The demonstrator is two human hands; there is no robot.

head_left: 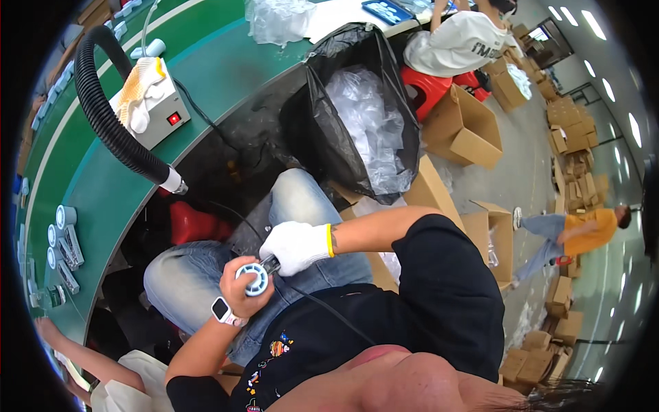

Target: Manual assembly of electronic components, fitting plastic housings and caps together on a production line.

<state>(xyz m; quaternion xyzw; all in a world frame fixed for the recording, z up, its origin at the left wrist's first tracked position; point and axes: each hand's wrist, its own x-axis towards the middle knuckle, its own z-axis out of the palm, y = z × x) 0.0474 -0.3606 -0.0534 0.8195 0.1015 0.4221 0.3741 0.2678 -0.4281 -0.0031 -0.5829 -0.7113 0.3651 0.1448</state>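
My bare left hand [240, 294], with a white watch [221, 310] on its wrist, grips a light blue round part [257, 280] with a spoked face. The thumb lies over its rim. My right hand [295, 248], in a white glove with a yellow cuff, is closed just beside it. A short dark grey piece [272, 265] extends from the round part into the gloved fingers, which hide its far end. Both hands are held together over my lap, above the jeans [195, 275].
A green workbench [110, 220] curves along the left, with several light blue and grey parts [62, 240] on it. A black hose [96, 103] arches from a grey box [161, 117]. Ahead stands a black bag of clear plastic [367, 123]. Cartons [463, 130] and other people are around.
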